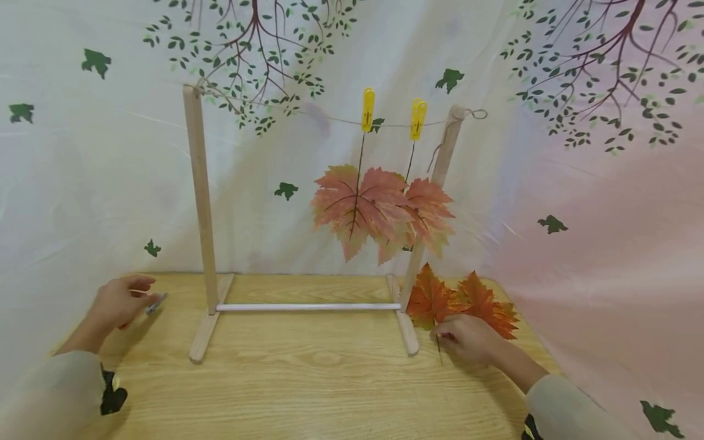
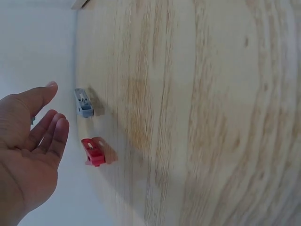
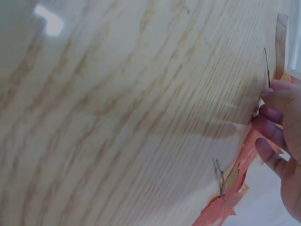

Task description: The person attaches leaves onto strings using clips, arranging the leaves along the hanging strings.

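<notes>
My right hand (image 1: 474, 340) pinches the thin stem (image 3: 267, 70) of an orange artificial maple leaf (image 1: 431, 298) at the table's right side. A second orange leaf (image 1: 484, 300) lies just beyond the knuckles. On the far left, my left hand (image 1: 112, 305) hovers with loosely bent fingers by a grey clothespin (image 2: 84, 103) and a red clothespin (image 2: 93, 152); the left wrist view shows both lying on the table. A small greenish bit shows between its thumb and fingers, mostly hidden. Two reddish leaves (image 1: 360, 201) hang from a string by yellow clothespins (image 1: 368, 110).
A wooden frame stands mid-table, its left post (image 1: 200, 201) and right post (image 1: 447, 146) joined by a white bar (image 1: 308, 307) low down. The string (image 1: 335, 119) runs between the post tops. Behind hangs a pale cloth (image 1: 242, 214) with printed branches and green leaf shapes.
</notes>
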The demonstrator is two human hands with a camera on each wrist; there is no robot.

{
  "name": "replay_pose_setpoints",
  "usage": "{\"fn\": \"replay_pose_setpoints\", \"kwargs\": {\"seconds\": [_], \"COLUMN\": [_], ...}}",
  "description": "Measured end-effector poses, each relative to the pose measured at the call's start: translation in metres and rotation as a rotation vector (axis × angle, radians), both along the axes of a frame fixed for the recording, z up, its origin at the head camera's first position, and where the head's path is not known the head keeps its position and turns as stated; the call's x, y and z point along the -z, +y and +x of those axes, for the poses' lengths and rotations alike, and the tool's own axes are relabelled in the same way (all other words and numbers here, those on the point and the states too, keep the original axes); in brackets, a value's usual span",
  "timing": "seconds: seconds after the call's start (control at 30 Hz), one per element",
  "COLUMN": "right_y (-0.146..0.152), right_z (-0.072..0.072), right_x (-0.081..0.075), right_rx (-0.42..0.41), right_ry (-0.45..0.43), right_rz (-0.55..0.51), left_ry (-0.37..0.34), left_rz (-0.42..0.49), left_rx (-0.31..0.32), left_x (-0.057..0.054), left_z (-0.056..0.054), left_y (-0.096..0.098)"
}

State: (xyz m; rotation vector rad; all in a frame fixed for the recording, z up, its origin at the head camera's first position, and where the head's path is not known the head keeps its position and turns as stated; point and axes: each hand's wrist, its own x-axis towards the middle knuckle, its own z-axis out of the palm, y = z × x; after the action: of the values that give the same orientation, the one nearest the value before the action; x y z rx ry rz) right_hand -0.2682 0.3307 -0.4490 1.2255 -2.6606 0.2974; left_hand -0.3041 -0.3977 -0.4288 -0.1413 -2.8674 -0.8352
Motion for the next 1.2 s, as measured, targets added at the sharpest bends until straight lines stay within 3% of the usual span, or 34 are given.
{"fn": "replay_pose_setpoints", "kwargs": {"seconds": [0.27,0.57,0.93,1.2], "right_y": [0.0,0.002,-0.007,-0.012], "right_z": [0.0,-0.001,0.0,-0.002], "right_x": [-0.005,-0.007,-0.003,-0.008], "right_rx": [0.038,0.069,0.006,-0.012], "right_ry": [-0.066,-0.121,-0.073,-0.097], "right_rz": [0.018,0.033,-0.051,-0.145], "left_ry": [-0.005,-0.018,-0.009,-0.019], "left_rz": [-0.084,-0.068,-0.061,-0.071], "left_rx": [0.023,0.013,0.009,-0.008], "left_x": [0.002,0.007,0.014,0.015], "left_z": [-0.006,-0.008,-0.013,-0.013], "left_y": [0.004,0.005,0.003,0.003]}}
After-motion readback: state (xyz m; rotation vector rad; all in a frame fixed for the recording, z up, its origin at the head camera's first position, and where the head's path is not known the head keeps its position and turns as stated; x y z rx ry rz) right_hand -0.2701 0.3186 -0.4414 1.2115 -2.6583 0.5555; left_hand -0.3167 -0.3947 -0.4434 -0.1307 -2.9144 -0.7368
